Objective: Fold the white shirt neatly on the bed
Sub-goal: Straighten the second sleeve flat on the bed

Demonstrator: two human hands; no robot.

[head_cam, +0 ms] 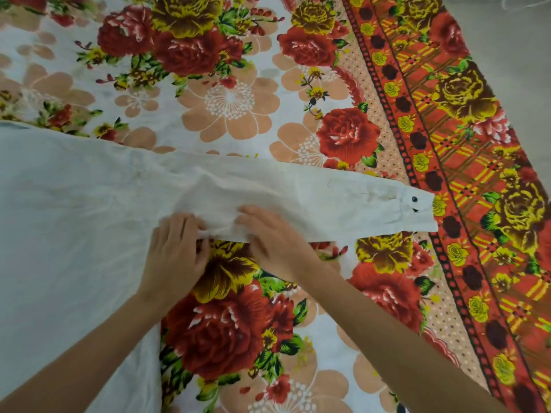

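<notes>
Bed (232,99) under a rose-printed sheet (462,174); white shirt (74,204) spread flat on it, sleeve (343,198) stretched toward the patterned border.

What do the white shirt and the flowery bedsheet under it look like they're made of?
The white long-sleeved shirt looks like thin woven cotton or a cotton blend: matte, softly creased, with two small dark buttons on the cuff. The floral printed bedsheet seems a smooth woven fabric, perhaps cotton or polyester, its roses showing a faint sheen. Neither can be told for certain.
</notes>
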